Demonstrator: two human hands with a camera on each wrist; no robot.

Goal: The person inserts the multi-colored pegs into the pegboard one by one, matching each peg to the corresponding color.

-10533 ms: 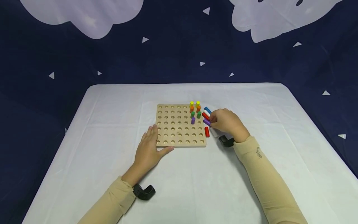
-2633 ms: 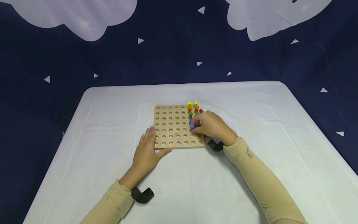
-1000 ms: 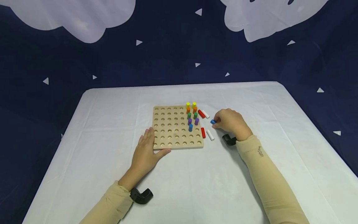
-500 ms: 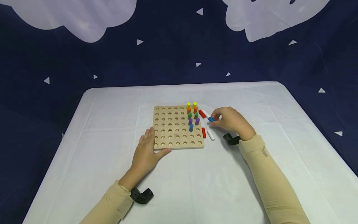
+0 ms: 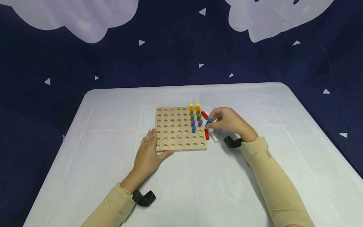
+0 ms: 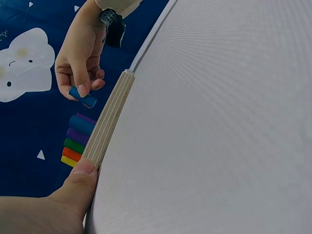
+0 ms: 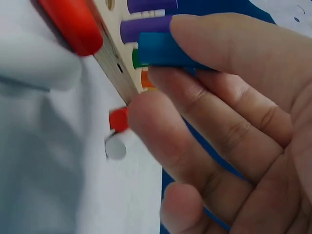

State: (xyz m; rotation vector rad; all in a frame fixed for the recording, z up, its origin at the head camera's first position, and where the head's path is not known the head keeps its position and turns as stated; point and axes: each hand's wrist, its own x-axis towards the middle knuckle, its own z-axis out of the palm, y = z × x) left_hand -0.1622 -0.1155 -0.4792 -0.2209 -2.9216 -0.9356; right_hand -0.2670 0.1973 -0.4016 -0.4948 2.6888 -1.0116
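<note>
My right hand pinches a blue peg between thumb and fingers, just off the right edge of the wooden pegboard. In the left wrist view the same blue peg is held above the board's edge. With fingers straight, my left hand rests along the board's lower left corner, the thumb on the front edge. Pairs of yellow, orange, green and purple pegs stand upright in the two rightmost columns. One blue peg stands in front of the left purple one.
Right of the board lie a red peg at the back and another red peg nearer the front. A white peg lies beside the front one; another white peg is mostly hidden behind my right hand. A white cloth covers the table.
Two purple pegs and a blue one have been added to or completed rows on the board. Over the last second my right hand has lifted the second blue peg and moved it left, toward the board.
</note>
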